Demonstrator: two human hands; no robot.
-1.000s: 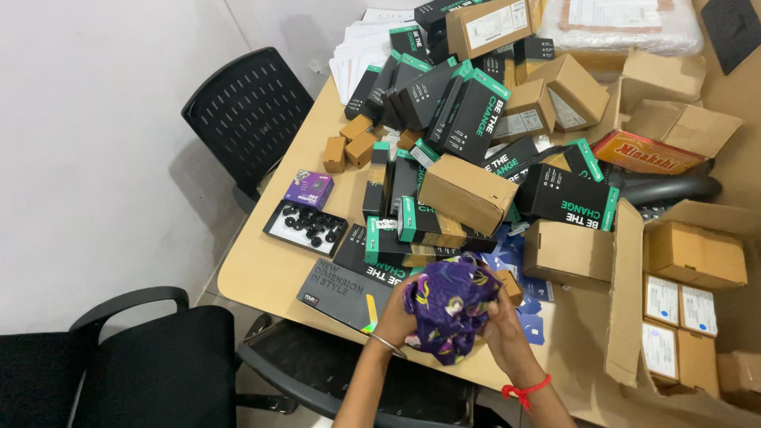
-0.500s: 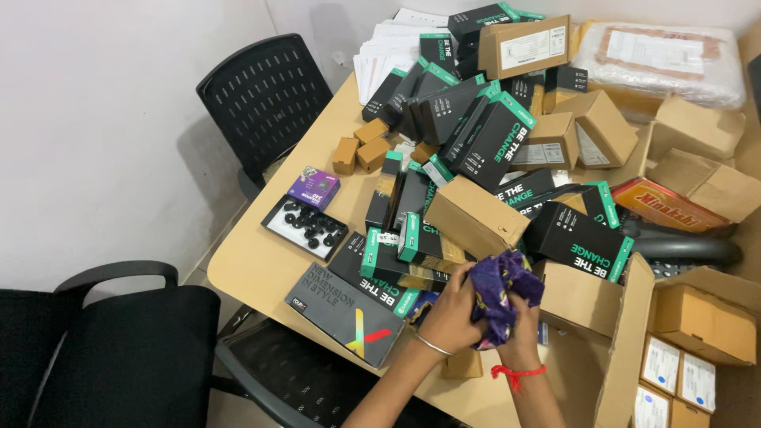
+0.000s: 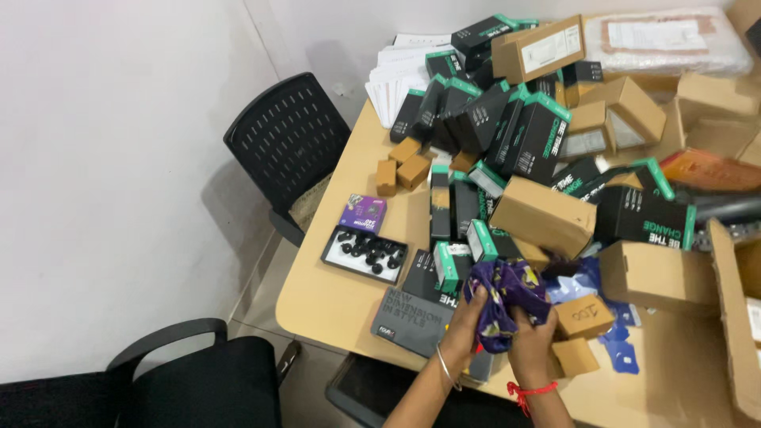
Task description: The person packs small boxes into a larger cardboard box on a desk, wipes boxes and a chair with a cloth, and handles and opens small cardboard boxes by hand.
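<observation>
In the head view, the left hand point(image 3: 466, 323) and right hand point(image 3: 529, 342) both clench a bunched purple patterned cloth point(image 3: 507, 297) at the near edge of the wooden table point(image 3: 333, 297), just before heaped black-and-green boxes point(image 3: 507, 131).

Both forearms reach up from the lower edge, close together. The left hand point(image 3: 468, 323) and right hand point(image 3: 529, 339) sit side by side, fingers curled shut in a grip.
</observation>
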